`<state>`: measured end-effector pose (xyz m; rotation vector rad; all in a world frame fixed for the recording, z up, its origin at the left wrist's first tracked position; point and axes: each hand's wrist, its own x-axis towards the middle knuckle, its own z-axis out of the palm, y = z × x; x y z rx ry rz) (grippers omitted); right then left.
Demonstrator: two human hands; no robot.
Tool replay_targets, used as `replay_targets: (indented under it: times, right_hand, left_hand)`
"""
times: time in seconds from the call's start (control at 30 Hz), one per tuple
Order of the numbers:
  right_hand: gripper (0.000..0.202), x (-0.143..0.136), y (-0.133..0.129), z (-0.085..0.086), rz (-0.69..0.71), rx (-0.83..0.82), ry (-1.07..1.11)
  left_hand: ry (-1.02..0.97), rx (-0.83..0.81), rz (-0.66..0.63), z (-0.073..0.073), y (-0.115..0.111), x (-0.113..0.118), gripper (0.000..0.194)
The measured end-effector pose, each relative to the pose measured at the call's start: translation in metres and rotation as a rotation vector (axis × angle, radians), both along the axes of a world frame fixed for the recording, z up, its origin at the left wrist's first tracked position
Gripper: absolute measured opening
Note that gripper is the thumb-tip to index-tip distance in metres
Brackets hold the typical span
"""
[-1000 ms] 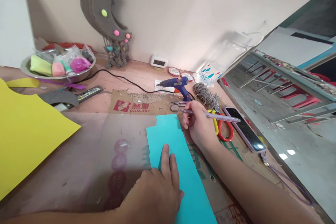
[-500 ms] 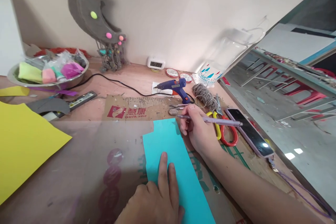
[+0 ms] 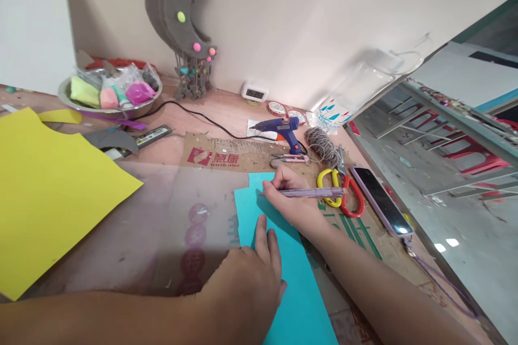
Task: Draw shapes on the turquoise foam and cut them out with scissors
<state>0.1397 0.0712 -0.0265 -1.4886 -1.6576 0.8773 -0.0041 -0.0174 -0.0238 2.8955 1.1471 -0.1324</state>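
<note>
A strip of turquoise paper [image 3: 299, 280] with a notch at its upper left corner lies on the work surface. My left hand [image 3: 246, 285] presses on it with index and middle fingers stretched out. Pinched in my right hand [image 3: 289, 199] is a slim pale purple pen [image 3: 311, 192], held nearly level, its tip at the paper's upper part. To the left lies a large sheet of yellow paper [image 3: 60, 199]. Scissors with one yellow and one red handle [image 3: 353, 198] rest just right of my right hand.
Behind the paper lie a blue glue gun [image 3: 279, 126], grey yarn [image 3: 322, 145] and small pink-handled snips [image 3: 293, 158]. A phone [image 3: 380, 199] is at the right edge. A metal bowl [image 3: 67, 99] of clay packets, a cutter [image 3: 154, 136], a clock [image 3: 254, 91] and a clear jug [image 3: 356, 86] stand around.
My right hand has moved left from beside the paper onto its upper part, bringing the pen tip over it. The view has shifted, and more of my left forearm shows.
</note>
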Motion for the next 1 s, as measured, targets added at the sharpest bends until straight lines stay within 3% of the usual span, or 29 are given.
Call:
replay_targets:
  times: [0.17,0.4,1.0]
  right_hand:
    - [0.026,-0.002,0.004,-0.002,-0.028,0.062,-0.134]
    - [0.027,0.0,0.005,-0.005,-0.025,0.068,-0.142]
    - [0.028,-0.002,0.004,-0.006,-0.001,0.071,-0.137]
  left_hand:
    - [0.037,-0.066,0.016,0.009,0.002,0.002,0.059]
    - [0.058,-0.14,0.031,0.017,0.006,0.002,0.058]
    - [0.069,-0.159,0.037,0.019,0.007,0.004,0.058]
